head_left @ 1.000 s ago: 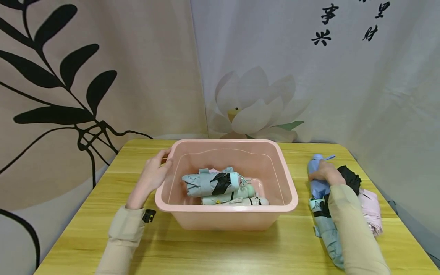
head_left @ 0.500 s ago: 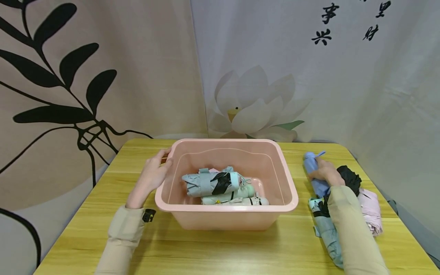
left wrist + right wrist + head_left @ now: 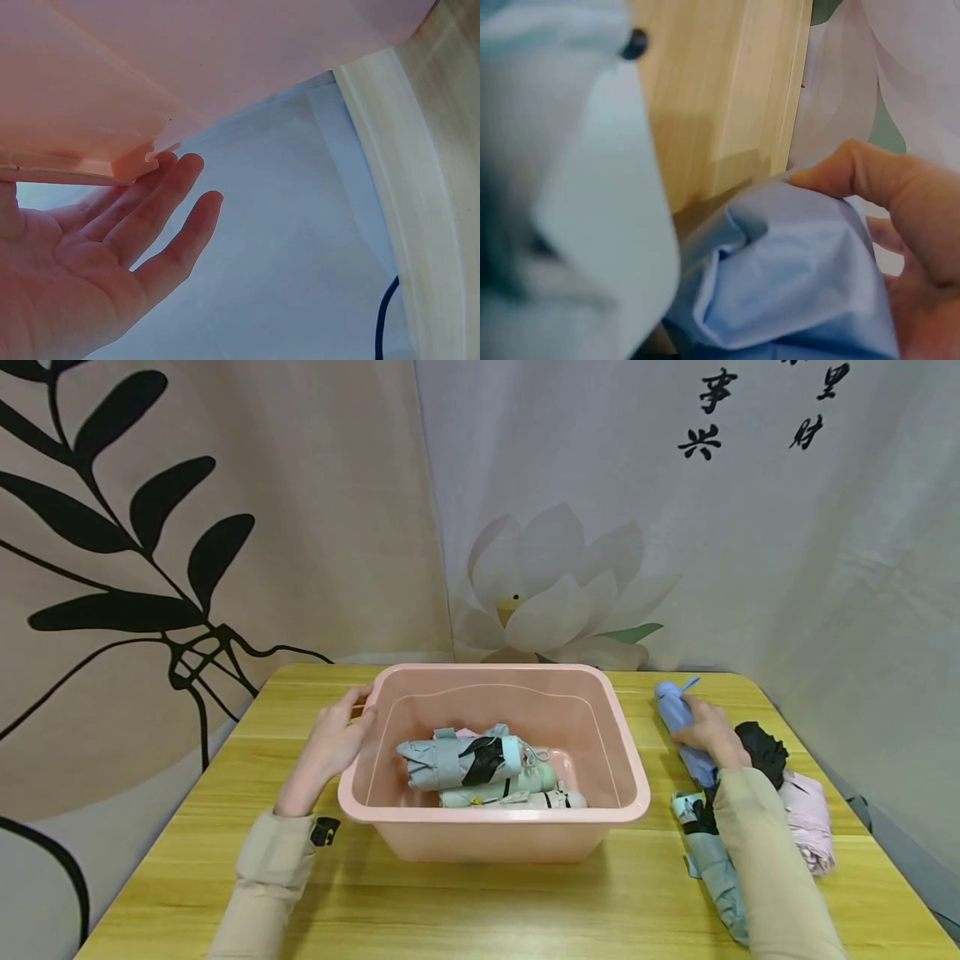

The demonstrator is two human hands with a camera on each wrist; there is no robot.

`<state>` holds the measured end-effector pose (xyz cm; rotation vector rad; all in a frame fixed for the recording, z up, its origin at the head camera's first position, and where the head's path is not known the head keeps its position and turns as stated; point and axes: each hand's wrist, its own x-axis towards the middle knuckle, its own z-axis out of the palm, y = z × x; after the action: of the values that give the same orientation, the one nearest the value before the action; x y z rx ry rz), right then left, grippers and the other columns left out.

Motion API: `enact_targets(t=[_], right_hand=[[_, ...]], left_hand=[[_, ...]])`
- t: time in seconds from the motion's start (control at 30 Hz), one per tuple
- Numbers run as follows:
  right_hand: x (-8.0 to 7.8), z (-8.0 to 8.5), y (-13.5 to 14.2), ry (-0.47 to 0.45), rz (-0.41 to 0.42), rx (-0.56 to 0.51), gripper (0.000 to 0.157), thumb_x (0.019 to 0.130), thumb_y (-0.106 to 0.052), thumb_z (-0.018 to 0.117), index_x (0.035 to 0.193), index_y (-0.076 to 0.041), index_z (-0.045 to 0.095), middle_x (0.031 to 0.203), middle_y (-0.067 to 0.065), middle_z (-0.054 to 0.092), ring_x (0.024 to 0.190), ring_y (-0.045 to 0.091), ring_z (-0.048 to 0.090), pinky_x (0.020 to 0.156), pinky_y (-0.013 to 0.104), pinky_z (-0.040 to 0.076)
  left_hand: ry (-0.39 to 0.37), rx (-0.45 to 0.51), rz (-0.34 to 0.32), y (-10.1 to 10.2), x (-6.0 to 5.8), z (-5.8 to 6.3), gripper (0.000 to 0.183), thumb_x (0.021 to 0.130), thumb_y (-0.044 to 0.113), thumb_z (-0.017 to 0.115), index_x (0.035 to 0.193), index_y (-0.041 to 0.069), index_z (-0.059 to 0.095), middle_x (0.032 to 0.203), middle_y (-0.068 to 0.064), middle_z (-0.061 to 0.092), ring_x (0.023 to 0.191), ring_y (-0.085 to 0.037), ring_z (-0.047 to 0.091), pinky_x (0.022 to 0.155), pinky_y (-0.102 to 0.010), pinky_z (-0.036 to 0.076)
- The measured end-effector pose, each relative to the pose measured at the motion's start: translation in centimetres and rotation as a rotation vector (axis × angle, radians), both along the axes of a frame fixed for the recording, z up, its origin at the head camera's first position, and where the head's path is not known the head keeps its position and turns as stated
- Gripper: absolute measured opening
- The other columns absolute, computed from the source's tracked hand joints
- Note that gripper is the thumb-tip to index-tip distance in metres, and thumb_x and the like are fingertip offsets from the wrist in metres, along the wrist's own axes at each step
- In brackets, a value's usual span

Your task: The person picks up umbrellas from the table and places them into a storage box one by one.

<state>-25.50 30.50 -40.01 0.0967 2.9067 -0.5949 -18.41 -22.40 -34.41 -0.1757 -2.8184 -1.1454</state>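
A pink plastic basin (image 3: pixel 495 839) stands mid-table with several folded umbrellas inside, among them a grey-blue umbrella (image 3: pixel 450 762) lying on top. My left hand (image 3: pixel 339 732) grips the basin's left rim; in the left wrist view the fingers (image 3: pixel 161 199) reach beneath the rim. On the right, my right hand (image 3: pixel 708 732) holds a folded blue umbrella (image 3: pixel 677 714), its thumb pressing the cloth in the right wrist view. Below it lies a teal umbrella (image 3: pixel 716 868), partly covered by the right sleeve. A black folded umbrella (image 3: pixel 763 752) and a pale pink one (image 3: pixel 808 818) lie to the right.
The wooden table (image 3: pixel 480 910) reaches back to a hanging curtain (image 3: pixel 337 527) with plant and lotus prints. The table's right edge runs close beyond the pink umbrella. A dark cable (image 3: pixel 385 322) shows in the left wrist view.
The blue umbrella's top end has swung left and slightly away under my right hand, so it lies more slanted. My left hand and the basin have stayed put.
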Motion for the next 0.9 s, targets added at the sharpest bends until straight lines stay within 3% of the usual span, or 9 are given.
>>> enact_targets(t=[0.3,0.5,0.7,0.9], right_hand=[[0.1,0.2,-0.4,0.189,0.013,0.001,0.077,0.082,-0.015,0.061,0.146,0.006,0.024,0.133,0.042,0.036,0.111,0.052,0.044,0.089,0.064,0.042],[0.4,0.7,-0.8,0.338,0.020,-0.011,0.075,0.078,-0.011,0.063,0.144,0.004,0.030,0.127,0.041,0.042,0.102,0.052,0.049,0.081,0.063,0.045],[0.4,1.4,-1.5,0.422,0.006,-0.019,0.076,0.079,-0.010,0.066,0.145,0.001,0.031,0.132,0.040,0.040,0.105,0.054,0.048,0.082,0.065,0.044],[0.6,2.3,-2.1,0.584,0.048,-0.022,0.076,0.074,-0.004,0.069,0.143,0.000,0.037,0.129,0.037,0.044,0.105,0.054,0.049,0.083,0.066,0.042]], left_hand=[[0.052,-0.001,0.002,0.0,-0.1,-0.2,0.046,0.099,0.021,0.041,0.141,0.000,0.041,0.136,-0.027,0.051,0.123,-0.042,0.051,0.102,-0.053,0.043],[0.048,-0.002,0.001,0.0,-0.2,-0.2,0.047,0.099,0.021,0.040,0.141,0.000,0.040,0.136,-0.027,0.050,0.124,-0.042,0.051,0.102,-0.053,0.043],[0.052,0.002,0.000,0.0,-0.2,-0.3,0.047,0.099,0.020,0.041,0.141,-0.001,0.041,0.136,-0.028,0.051,0.123,-0.042,0.051,0.102,-0.053,0.044],[0.051,0.007,-0.004,0.0,-0.2,-0.3,0.047,0.099,0.020,0.041,0.141,-0.001,0.040,0.136,-0.028,0.050,0.124,-0.042,0.050,0.101,-0.053,0.044]])
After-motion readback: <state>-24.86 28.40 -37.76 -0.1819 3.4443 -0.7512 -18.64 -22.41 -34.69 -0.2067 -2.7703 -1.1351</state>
